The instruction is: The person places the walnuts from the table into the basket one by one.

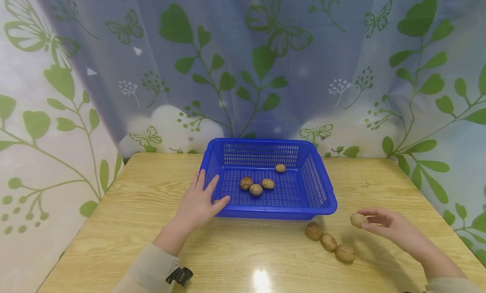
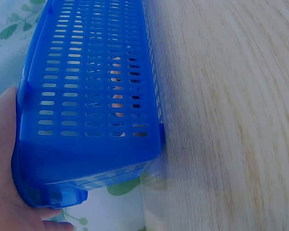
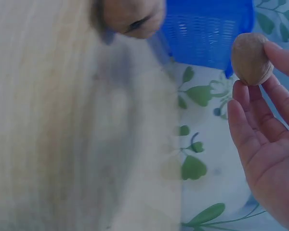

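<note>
My right hand [image 1: 395, 227] pinches a walnut [image 3: 252, 58] between thumb and fingertips, above the table to the right of a blue plastic basket [image 1: 320, 209]. Three more walnuts lie in a slanting row on the table, the middle one [image 1: 328, 242] near the basket's front right corner. At the opposite end, my left hand [image 1: 197, 204] rests with spread, straight fingers on the rim at the front left corner. Inside the basket sit several walnuts [image 1: 256, 190], one of them [image 1: 216, 202] mostly hidden by the left thumb.
The wooden table [image 1: 243, 255] has its back edge against a curtain [image 1: 243, 73] printed with leaves and butterflies. A black strap with a buckle [image 1: 180, 276] is at the left wrist.
</note>
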The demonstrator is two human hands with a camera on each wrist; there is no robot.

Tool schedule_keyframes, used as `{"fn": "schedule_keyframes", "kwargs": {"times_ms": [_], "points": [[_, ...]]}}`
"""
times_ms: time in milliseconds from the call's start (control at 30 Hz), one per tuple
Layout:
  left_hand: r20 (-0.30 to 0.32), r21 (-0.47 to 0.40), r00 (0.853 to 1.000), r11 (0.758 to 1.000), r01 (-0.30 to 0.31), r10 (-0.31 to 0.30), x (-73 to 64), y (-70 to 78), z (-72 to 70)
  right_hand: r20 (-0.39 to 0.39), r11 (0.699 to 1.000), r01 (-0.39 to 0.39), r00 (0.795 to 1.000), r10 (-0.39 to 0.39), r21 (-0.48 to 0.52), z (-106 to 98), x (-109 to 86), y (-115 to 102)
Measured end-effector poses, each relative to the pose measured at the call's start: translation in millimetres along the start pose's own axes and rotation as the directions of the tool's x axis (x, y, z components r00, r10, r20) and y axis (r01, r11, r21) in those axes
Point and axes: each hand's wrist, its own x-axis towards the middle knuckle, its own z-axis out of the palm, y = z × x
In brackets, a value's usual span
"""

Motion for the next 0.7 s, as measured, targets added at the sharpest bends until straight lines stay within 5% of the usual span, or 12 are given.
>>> {"fn": "schedule_keyframes", "kwargs": {"times_ms": [700], "points": [[0.015, -0.021, 1.0, 1.0, 0.011, -0.01, 0.8, -0.1, 0.6, -0.017, 0.999, 0.045, 0.999, -0.045, 0.027, -4.6, 7.1, -38.7]]}}
